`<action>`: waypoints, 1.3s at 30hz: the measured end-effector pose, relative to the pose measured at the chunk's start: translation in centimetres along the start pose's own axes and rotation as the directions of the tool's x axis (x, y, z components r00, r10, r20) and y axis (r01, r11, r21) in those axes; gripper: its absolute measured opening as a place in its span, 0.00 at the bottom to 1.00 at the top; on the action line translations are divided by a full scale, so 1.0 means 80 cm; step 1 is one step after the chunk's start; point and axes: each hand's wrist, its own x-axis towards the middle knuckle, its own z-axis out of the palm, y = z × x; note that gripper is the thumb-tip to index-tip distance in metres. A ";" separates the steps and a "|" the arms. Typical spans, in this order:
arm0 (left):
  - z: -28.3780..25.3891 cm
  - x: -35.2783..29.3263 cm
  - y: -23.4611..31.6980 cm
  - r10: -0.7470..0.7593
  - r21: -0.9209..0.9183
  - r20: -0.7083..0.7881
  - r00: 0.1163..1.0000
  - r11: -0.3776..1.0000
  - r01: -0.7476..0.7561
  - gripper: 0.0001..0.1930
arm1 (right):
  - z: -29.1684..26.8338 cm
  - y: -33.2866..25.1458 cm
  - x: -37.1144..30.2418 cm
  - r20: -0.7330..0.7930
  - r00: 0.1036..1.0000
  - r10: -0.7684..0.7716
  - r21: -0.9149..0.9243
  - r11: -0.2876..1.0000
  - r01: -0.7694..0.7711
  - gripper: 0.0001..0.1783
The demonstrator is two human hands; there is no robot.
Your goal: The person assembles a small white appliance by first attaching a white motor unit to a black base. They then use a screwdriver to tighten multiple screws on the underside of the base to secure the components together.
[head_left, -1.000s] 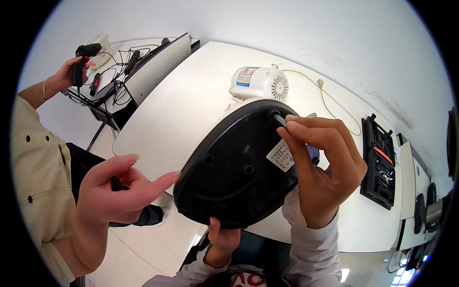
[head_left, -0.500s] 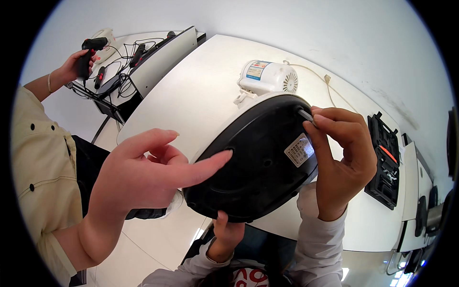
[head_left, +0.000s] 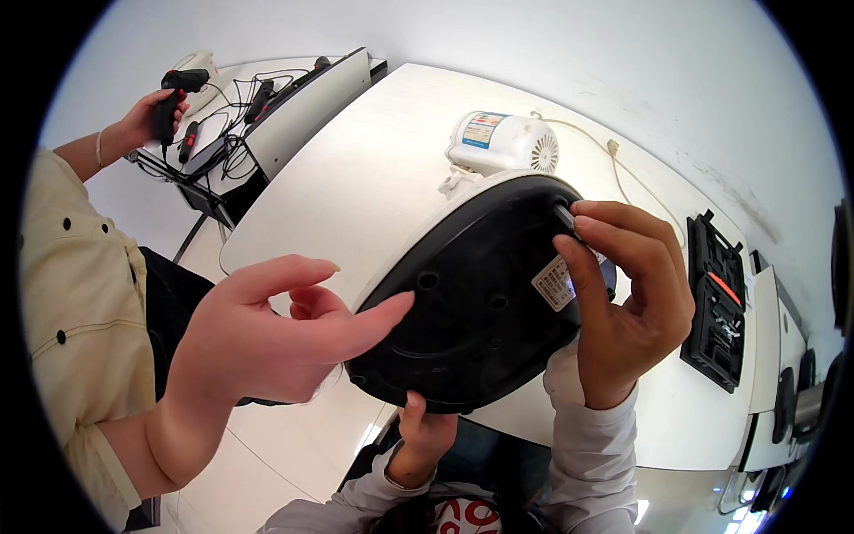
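L hand (head_left: 431, 436) grips black base (head_left: 463, 347) by lower rim, tilted over bench (head_left: 338, 205) near edge; R hand (head_left: 645, 329) pinches sm. metal pc (head_left: 564, 216) at base's upper R end. Prob. fastener work, in/out unclear; next needs steady base, aligned pc.

I see a black base (head_left: 454, 334), a silver-grey peg (head_left: 565, 216) at its edge, white motor (head_left: 525, 135) beyond it, orange-streaked black case (head_left: 706, 311) to its right.

L hand (head_left: 427, 438) low, thumb up; R hand (head_left: 633, 307) higher, thumb & index in pinch pose.
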 end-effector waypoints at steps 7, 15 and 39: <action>0.000 0.001 0.002 -0.023 -0.028 0.015 1.000 0.999 0.023 0.29 | 0.013 -0.001 -0.004 -0.103 0.989 0.103 0.062 0.993 -0.097 0.13; -0.003 0.005 0.003 -0.024 -0.021 0.091 0.996 0.999 0.026 0.28 | 0.021 0.012 -0.003 -0.139 0.990 0.000 0.102 0.995 0.014 0.13; -0.003 0.007 0.004 -0.037 -0.038 0.084 0.996 0.998 0.040 0.29 | 0.014 -0.003 0.008 0.048 0.995 -0.088 -0.018 0.996 0.089 0.11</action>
